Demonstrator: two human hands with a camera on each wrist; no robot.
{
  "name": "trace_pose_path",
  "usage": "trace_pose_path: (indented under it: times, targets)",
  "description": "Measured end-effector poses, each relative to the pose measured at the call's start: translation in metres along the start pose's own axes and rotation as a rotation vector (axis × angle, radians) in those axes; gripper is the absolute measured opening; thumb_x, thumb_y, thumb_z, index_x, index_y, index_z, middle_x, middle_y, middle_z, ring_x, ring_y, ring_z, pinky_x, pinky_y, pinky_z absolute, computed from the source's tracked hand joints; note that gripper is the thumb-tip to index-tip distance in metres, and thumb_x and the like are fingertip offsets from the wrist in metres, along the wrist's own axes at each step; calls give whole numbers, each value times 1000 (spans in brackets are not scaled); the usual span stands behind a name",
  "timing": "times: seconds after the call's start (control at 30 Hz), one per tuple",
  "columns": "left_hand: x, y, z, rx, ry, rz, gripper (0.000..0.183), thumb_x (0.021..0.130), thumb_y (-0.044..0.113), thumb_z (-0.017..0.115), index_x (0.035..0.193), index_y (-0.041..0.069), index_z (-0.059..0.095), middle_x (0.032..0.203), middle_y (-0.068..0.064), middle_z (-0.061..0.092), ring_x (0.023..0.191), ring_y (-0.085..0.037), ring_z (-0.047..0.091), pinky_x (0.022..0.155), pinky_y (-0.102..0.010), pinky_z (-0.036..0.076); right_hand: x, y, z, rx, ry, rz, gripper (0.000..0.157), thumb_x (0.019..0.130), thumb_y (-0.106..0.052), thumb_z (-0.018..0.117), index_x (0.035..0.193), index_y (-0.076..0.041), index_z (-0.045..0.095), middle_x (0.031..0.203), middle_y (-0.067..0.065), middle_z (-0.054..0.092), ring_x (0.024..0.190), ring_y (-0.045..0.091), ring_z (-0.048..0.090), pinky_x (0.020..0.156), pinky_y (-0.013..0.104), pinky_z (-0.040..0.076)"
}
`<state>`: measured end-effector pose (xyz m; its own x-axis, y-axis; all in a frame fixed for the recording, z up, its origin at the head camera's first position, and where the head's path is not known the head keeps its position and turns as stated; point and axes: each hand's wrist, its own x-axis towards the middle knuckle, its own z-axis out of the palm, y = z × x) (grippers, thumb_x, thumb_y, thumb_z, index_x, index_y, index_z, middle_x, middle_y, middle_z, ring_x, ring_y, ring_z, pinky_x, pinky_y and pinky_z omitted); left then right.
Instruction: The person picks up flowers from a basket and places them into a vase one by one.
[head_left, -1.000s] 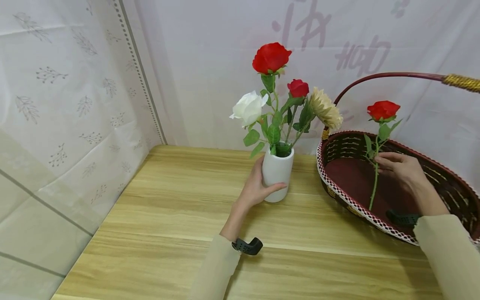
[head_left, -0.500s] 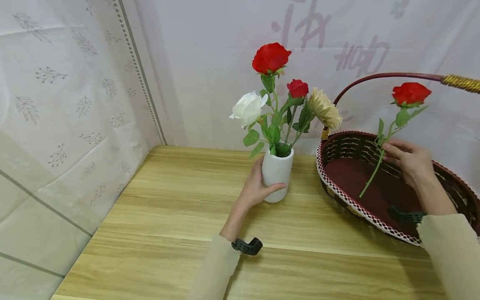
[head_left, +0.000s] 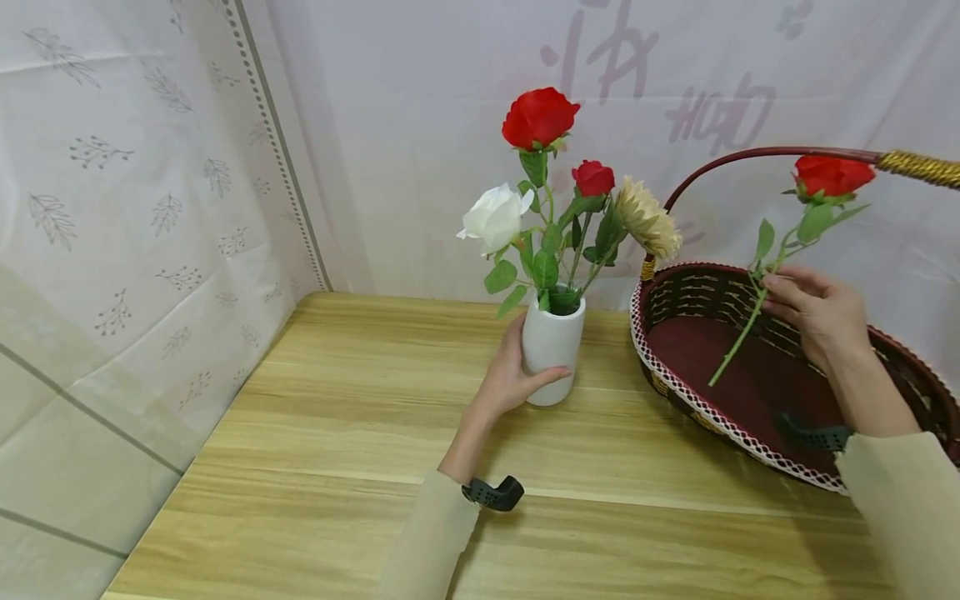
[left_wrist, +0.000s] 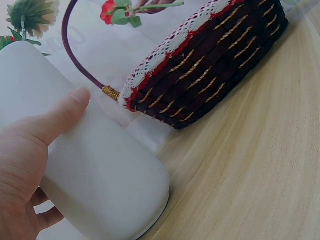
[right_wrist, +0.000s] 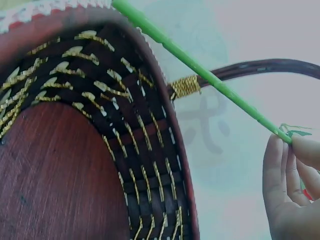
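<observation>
My left hand [head_left: 511, 373] grips a white vase [head_left: 557, 350] standing on the wooden table, its thumb across the front in the left wrist view. In the vase stand a tall red rose [head_left: 540, 118], a smaller red rose [head_left: 593, 177], a white rose [head_left: 495, 218] and a cream flower [head_left: 647, 218]. Over the basket, my right hand [head_left: 823, 315] pinches the green stem of another red rose [head_left: 832, 177] between thumb and fingertips. That stem slants, bloom up to the right and bare end down to the left. In the right wrist view its green stem [right_wrist: 215, 82] crosses in front of the basket handle.
A dark woven basket [head_left: 738, 433] with white lace trim stands on the right of the table [head_left: 337, 433]. Its arched handle [head_left: 780, 152] rises behind the held rose. A pale curtain [head_left: 405, 150] hangs along the back, and a patterned one [head_left: 142, 208] on the left.
My right hand has raised the red rose and carried its bloom up and to the right, tilting the stem more. My left hand has kept its hold on the vase.
</observation>
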<state>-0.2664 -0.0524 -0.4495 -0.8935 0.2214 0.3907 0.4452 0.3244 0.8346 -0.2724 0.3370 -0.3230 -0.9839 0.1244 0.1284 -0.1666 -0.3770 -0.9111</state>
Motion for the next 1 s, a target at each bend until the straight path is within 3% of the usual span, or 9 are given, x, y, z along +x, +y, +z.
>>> trace_pose_path:
  times: [0.27, 0.57, 1.0]
  targets:
    - [0, -1, 1, 7, 2, -3, 98, 67, 47, 77, 142, 31, 16, 130, 5, 39, 111, -11, 45, 89, -37, 42, -8, -1, 15, 58, -81, -27, 21, 82, 14, 56, 101, 8, 62, 87, 14, 67, 73, 24, 66, 65, 35, 53]
    - [0, -2, 1, 2, -2, -1, 98, 67, 46, 78, 142, 31, 17, 130, 5, 39, 112, -12, 45, 89, -38, 42, -24, 11, 35, -36, -165, -27, 20, 85, 10, 56, 105, 8, 57, 87, 12, 64, 73, 22, 65, 68, 34, 53]
    - [1, -2, 1, 17, 4, -1, 98, 68, 47, 77, 142, 31, 16, 130, 5, 39, 112, -12, 44, 89, -38, 42, -41, 31, 67, -88, -251, -50, 21, 86, 8, 56, 106, 10, 54, 85, 12, 64, 74, 23, 65, 68, 36, 53]
